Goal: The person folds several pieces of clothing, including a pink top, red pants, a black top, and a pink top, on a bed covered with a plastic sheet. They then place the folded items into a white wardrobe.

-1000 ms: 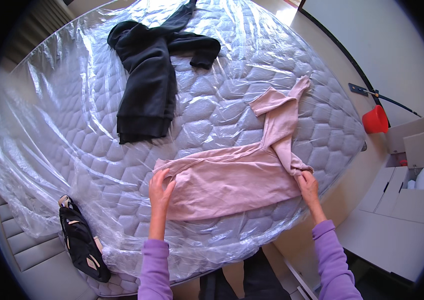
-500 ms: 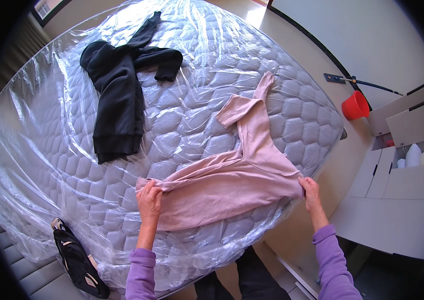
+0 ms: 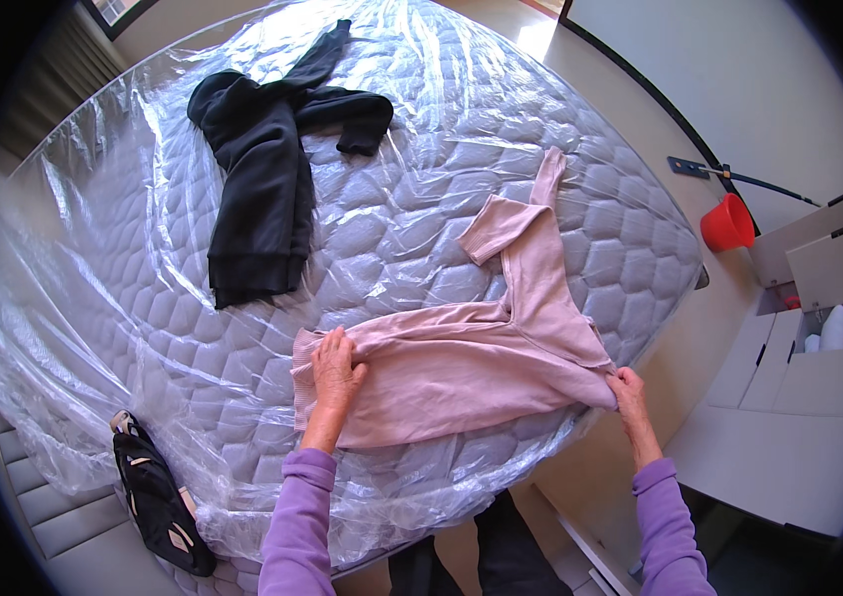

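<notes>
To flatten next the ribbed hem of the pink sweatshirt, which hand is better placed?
Probably the left hand: it rests on the pink sweatshirt, right by the ribbed hem. The right hand grips the opposite end.

It's a bedroom in a home, by the look of it: here's a big quilted mattress (image 3: 372, 265) under clear plastic (image 3: 54, 328), a black hoodie (image 3: 260, 189) and a pink top (image 3: 451, 377) spread across it! Up in the left corner, a curtain (image 3: 56, 89) beside a window (image 3: 111, 9); over right, pale cabinets (image 3: 824, 387), a red bucket (image 3: 727, 223) nearby!
</notes>
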A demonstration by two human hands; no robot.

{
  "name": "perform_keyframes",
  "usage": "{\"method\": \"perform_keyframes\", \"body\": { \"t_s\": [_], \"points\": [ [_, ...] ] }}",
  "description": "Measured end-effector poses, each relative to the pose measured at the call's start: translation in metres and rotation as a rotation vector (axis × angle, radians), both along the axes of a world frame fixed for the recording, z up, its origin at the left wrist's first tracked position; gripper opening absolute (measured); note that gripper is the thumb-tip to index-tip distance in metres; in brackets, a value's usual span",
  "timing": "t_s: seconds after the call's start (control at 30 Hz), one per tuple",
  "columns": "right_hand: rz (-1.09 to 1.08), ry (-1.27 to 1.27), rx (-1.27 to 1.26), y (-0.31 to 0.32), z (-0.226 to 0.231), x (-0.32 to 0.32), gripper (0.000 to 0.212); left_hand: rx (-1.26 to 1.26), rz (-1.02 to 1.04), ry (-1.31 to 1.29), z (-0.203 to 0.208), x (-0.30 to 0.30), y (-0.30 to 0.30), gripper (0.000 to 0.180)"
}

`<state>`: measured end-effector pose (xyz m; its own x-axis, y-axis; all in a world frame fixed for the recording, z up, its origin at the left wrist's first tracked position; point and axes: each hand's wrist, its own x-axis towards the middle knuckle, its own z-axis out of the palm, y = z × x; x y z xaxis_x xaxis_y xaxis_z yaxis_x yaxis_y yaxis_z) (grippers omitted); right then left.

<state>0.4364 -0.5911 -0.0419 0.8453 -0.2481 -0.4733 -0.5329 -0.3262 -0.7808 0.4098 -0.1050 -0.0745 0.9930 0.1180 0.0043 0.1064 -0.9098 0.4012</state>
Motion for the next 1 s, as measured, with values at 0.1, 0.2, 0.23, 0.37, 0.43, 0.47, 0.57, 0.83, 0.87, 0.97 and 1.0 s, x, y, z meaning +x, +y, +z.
{"method": "perform_keyframes", "body": {
  "t_s": [0.1, 0.2, 0.23, 0.37, 0.43, 0.47, 0.57, 0.83, 0.87, 0.97, 1.0],
  "points": [
    [0.085, -0.136, -0.153, -0.035, -0.027, 0.001, 0.011, -0.031, -0.051, -0.024, 0.008, -0.014, -0.001, 0.031],
    [0.159, -0.154, -0.299, -0.040, -0.041, 0.006, 0.022, -0.040, -0.047, 0.017, 0.011, -0.046, 0.015, 0.027],
    [0.171, -0.152, -0.303, -0.041, -0.046, 0.008, 0.023, -0.044, -0.034, 0.040, 0.010, -0.055, 0.021, 0.027],
    [0.423, -0.476, -0.967, -0.020, -0.036, 0.018, 0.014, -0.331, 0.188, -0.009, 0.011, -0.056, 0.040, 0.023],
    [0.511, -0.532, -0.777, 0.041, 0.002, 0.035, 0.015, -0.405, 0.238, -0.070, 0.019, -0.052, 0.048, 0.022],
    [0.577, -0.563, -0.685, 0.064, 0.011, 0.042, 0.014, -0.448, 0.253, -0.064, 0.026, -0.048, 0.051, 0.022],
    [0.792, -0.755, -0.606, 0.141, 0.019, 0.056, 0.012, -0.559, 0.446, -0.254, 0.026, -0.032, 0.066, 0.012],
    [1.033, -0.856, -0.531, 0.287, -0.031, 0.064, 0.011, -0.874, 0.736, -0.052, -0.011, -0.083, 0.063, 0.014],
    [1.066, -0.841, -0.543, 0.297, -0.038, 0.064, 0.012, -0.839, 0.747, 0.015, -0.011, -0.086, 0.057, 0.014],
    [1.109, -0.770, -0.541, 0.312, -0.050, 0.063, 0.013, -0.490, 0.598, -0.092, -0.011, -0.078, 0.045, 0.017],
    [1.110, -0.758, -0.509, 0.314, -0.048, 0.063, 0.013, -0.426, 0.558, -0.079, -0.005, -0.071, 0.040, 0.021]
  ]
}}
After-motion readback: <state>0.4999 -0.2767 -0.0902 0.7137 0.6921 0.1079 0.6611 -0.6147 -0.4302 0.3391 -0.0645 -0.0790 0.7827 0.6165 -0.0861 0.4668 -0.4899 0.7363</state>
